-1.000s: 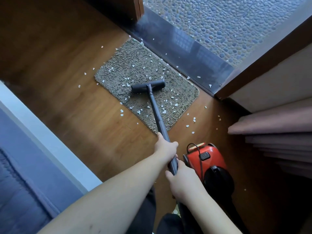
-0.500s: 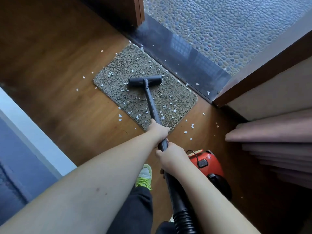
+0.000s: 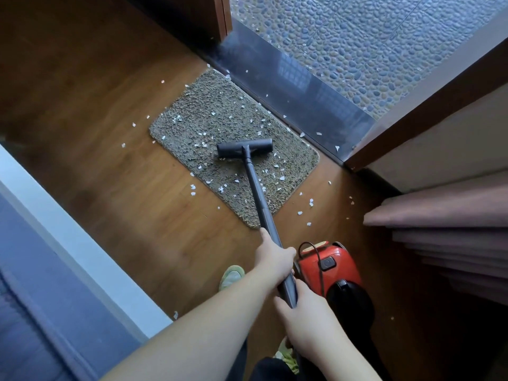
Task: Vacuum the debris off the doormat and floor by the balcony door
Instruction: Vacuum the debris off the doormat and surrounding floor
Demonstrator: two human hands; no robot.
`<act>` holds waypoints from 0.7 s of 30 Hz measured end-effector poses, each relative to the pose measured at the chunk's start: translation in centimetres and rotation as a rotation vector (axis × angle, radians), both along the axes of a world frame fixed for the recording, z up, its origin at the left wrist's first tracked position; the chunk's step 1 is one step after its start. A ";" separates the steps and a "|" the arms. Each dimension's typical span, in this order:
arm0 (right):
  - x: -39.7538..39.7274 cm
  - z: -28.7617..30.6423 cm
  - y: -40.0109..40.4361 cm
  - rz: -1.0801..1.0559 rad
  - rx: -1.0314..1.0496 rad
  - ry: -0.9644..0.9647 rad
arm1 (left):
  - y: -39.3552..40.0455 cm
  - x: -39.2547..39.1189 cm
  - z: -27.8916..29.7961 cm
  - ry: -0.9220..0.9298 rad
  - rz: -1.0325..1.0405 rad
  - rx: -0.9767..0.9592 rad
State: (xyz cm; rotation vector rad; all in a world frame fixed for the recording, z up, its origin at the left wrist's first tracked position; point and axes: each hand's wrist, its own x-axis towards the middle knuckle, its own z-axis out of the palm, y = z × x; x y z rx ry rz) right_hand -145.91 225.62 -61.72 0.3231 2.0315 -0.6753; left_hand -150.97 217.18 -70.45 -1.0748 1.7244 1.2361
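Note:
A grey-brown doormat (image 3: 209,125) lies on the wooden floor beside the dark door sill (image 3: 288,89), strewn with several small white debris bits (image 3: 281,177). More bits lie on the floor around it. The dark vacuum wand (image 3: 257,188) runs from my hands to its floor head (image 3: 244,147), which sits on the mat's near-middle part. My left hand (image 3: 272,255) grips the wand higher up. My right hand (image 3: 305,317) grips it lower, near my body.
The red and black vacuum body (image 3: 334,270) stands on the floor right of my hands. Folded curtain fabric (image 3: 445,224) hangs at the right. A white and blue bed edge (image 3: 63,243) runs along the left. My green shoe (image 3: 232,276) shows below the wand.
The floor head went forward toward the sill, then came back toward me across the mat. Both hands kept their grip on the wand.

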 end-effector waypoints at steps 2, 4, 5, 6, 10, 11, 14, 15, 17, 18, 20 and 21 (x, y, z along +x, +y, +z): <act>0.0 0.2 0.8 -0.002 0.004 0.013 | 0.6 0.1 -0.2 0.001 -0.021 0.004; -0.4 0.2 1.1 -0.014 0.000 0.018 | 0.9 -0.4 -0.4 0.013 -0.033 0.019; -0.7 0.1 1.0 -0.025 -0.002 0.023 | 1.0 -0.9 -0.6 0.015 -0.034 0.027; -1.2 0.0 0.9 -0.037 -0.001 0.019 | 1.1 -1.4 -0.8 0.019 -0.030 0.032; -3.6 -1.1 0.4 -0.063 0.013 0.025 | 1.0 -4.2 -1.6 0.045 -0.048 0.036; -4.3 -1.5 0.2 -0.066 0.016 0.026 | 0.9 -5.0 -1.8 0.049 -0.052 0.033; -6.2 -2.4 -0.4 -0.037 0.036 0.002 | 0.3 -7.0 -2.1 0.054 -0.057 0.012; -6.7 -2.5 -0.7 -0.027 0.041 -0.006 | 0.2 -7.5 -2.2 0.054 -0.058 -0.003; -7.6 -2.6 -1.0 -0.018 0.041 -0.020 | 0.0 -8.2 -2.1 0.055 -0.037 -0.018; -8.1 -2.5 -1.2 -0.016 0.043 -0.025 | -0.1 -8.6 -2.1 0.054 -0.018 -0.015; -8.8 -2.3 -1.5 -0.007 0.052 -0.032 | -0.3 -9.1 -1.8 0.054 0.023 0.003; -9.0 -2.2 -1.7 0.003 0.056 -0.037 | -0.5 -9.3 -1.6 0.050 0.042 0.015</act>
